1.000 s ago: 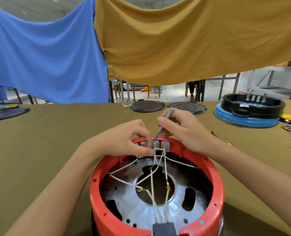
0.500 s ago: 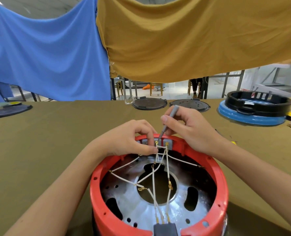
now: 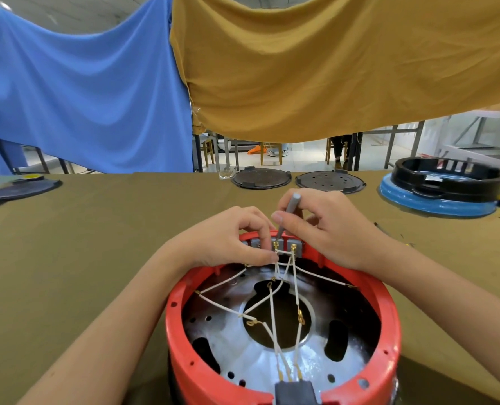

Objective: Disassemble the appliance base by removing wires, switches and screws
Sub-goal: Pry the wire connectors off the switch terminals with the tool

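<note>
red base (image 3: 181,340) holds white wires (image 3: 272,314) over a metal plate. left hand (image 3: 228,244) fingers pinch wires just below two grey switches (image 3: 294,247); right hand (image 3: 327,229) grips one screwdriver (image 3: 289,209), tip there.

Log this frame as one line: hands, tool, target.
right hand: holds grey screwdriver | tip: at far-rim switch terminals | left hand: pinches white wires | red base: wires attached

Both forearms entered from bottom corners, met at frame centre. Left hand (image 3: 228,239) palm down, fingers curled, thumb and fingertips pinched together. Right hand (image 3: 327,226) curled, thumb and index gripped a thin grey tool (image 3: 288,213)
</note>
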Action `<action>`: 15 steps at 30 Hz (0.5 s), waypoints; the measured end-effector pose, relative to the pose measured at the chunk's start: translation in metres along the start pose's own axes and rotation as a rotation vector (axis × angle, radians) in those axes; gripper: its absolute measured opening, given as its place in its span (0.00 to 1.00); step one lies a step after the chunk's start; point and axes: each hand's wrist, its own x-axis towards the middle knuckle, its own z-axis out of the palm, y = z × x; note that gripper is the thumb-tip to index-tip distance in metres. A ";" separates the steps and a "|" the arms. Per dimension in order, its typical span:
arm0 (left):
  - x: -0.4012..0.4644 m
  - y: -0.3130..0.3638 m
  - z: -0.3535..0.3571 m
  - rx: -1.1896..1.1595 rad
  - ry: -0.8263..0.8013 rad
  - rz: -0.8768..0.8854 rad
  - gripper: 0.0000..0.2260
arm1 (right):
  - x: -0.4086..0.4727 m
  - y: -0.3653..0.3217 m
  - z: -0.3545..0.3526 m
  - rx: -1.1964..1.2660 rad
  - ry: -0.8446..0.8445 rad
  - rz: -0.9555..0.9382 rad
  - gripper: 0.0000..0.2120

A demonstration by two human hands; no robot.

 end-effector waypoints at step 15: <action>-0.002 0.002 0.000 -0.050 0.004 0.012 0.07 | 0.030 -0.005 0.014 0.125 -0.029 0.119 0.13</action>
